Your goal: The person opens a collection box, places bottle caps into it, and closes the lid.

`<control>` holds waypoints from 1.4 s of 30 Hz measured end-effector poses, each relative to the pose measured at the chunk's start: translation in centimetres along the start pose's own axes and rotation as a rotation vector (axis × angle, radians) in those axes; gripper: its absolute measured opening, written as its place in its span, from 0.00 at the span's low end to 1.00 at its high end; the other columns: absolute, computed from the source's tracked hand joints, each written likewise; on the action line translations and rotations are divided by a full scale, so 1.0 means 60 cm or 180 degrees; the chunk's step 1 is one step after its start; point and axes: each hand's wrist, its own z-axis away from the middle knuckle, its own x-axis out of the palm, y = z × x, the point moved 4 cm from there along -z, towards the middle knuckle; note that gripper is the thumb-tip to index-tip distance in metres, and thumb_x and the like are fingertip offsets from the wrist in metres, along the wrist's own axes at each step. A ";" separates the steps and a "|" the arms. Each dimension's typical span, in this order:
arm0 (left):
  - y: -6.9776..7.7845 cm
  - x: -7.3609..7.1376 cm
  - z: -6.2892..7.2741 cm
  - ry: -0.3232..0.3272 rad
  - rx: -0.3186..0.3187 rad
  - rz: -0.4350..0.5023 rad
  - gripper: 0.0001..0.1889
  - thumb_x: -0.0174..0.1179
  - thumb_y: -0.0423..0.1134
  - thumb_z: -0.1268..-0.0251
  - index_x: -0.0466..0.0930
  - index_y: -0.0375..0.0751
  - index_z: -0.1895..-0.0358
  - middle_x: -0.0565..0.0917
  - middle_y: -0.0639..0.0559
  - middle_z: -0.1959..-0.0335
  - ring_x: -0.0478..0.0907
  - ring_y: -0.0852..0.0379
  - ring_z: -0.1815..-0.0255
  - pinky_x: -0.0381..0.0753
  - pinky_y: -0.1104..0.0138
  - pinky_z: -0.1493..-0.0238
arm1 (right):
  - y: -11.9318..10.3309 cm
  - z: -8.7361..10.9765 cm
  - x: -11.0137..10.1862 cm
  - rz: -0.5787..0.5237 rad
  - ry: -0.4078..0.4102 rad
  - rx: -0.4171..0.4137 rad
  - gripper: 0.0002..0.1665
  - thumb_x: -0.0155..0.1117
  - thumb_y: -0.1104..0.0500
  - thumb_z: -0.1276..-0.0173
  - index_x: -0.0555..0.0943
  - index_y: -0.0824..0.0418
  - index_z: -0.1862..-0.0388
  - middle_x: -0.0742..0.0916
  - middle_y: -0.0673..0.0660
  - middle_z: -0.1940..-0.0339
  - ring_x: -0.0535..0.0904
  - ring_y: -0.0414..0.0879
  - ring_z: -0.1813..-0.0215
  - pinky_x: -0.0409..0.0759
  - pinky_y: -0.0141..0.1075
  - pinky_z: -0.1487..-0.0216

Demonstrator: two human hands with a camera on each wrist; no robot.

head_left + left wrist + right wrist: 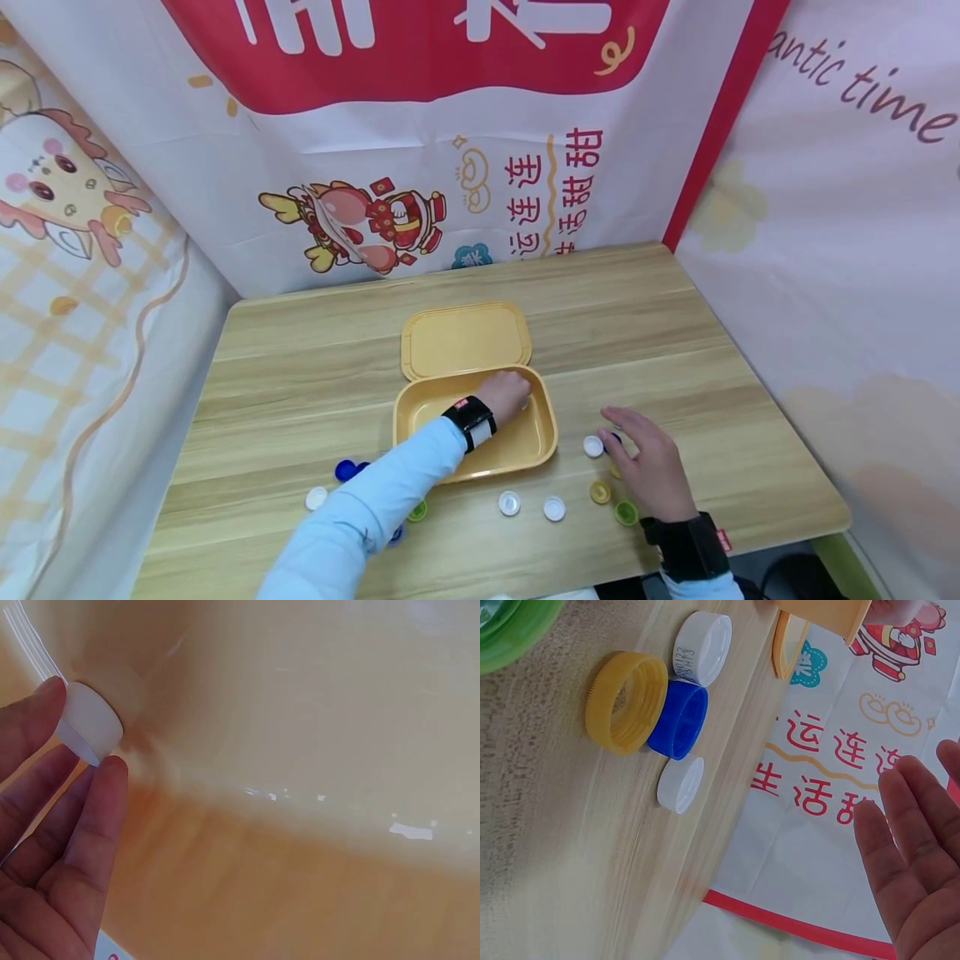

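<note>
Loading, seemingly: pale wood-grain table (300, 358) carries yellow rectangular plastic box (517, 446), right hand (648, 462) empty, fingers extended, left hand (504, 394) inside box pinching round white plastic cap (91, 724), next likely calls for letting go.

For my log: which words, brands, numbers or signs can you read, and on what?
"运连连": back curtain.
"生活甜甜": back curtain.
"antic time": right curtain.
Cut off: characters on red banner.
Too small or blurred: print on a white cap, wristband tags, blue badge.

sleeves (367, 518): light blue | wrist straps (684, 548): black | tags (723, 540): red
</note>
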 end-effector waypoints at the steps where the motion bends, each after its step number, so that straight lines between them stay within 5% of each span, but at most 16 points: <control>1: -0.001 0.001 0.000 -0.0006 -0.0007 0.0017 0.08 0.62 0.29 0.46 0.79 0.42 0.80 0.77 0.55 0.83 0.73 0.58 0.80 0.77 0.66 0.78 | 0.000 0.000 0.000 0.0003 0.0000 -0.0009 0.21 0.67 0.59 0.33 0.79 0.59 0.42 0.83 0.58 0.44 0.78 0.54 0.42 0.77 0.52 0.44; 11: -0.012 -0.001 0.006 -0.0082 -0.0036 0.0238 0.06 0.62 0.30 0.47 0.80 0.43 0.77 0.77 0.55 0.81 0.72 0.59 0.79 0.75 0.67 0.77 | -0.006 0.000 0.003 0.0030 0.0042 -0.0106 0.21 0.69 0.60 0.35 0.80 0.60 0.43 0.84 0.58 0.45 0.78 0.53 0.42 0.77 0.50 0.44; 15: -0.015 -0.023 0.021 -0.0120 -0.0041 0.0334 0.02 0.66 0.33 0.44 0.84 0.42 0.68 0.83 0.54 0.73 0.78 0.58 0.72 0.79 0.67 0.70 | -0.009 -0.001 0.006 0.0029 0.0045 -0.0117 0.21 0.69 0.61 0.36 0.80 0.60 0.43 0.84 0.58 0.45 0.78 0.53 0.42 0.77 0.50 0.44; 21: -0.025 -0.075 0.056 -0.0072 -0.0055 0.0331 0.15 0.72 0.39 0.45 0.85 0.39 0.54 0.86 0.49 0.59 0.83 0.52 0.57 0.82 0.63 0.55 | -0.013 -0.003 0.011 0.0008 0.0010 -0.0165 0.21 0.69 0.61 0.36 0.80 0.60 0.43 0.84 0.58 0.45 0.78 0.53 0.42 0.78 0.49 0.44; 31: -0.075 -0.174 0.155 0.0513 -0.0554 0.0630 0.19 0.73 0.37 0.47 0.84 0.36 0.51 0.86 0.43 0.56 0.83 0.49 0.57 0.83 0.61 0.55 | -0.016 -0.011 0.018 0.0103 -0.0228 -0.0014 0.21 0.64 0.56 0.31 0.78 0.59 0.40 0.82 0.59 0.42 0.76 0.56 0.39 0.76 0.53 0.42; 42: -0.134 -0.202 0.288 0.0858 -0.1268 0.0731 0.20 0.73 0.38 0.47 0.83 0.36 0.50 0.84 0.40 0.52 0.82 0.44 0.51 0.82 0.54 0.52 | -0.020 -0.023 0.010 0.0418 -0.0146 -0.0393 0.23 0.70 0.61 0.37 0.80 0.64 0.43 0.82 0.63 0.44 0.75 0.59 0.41 0.75 0.56 0.44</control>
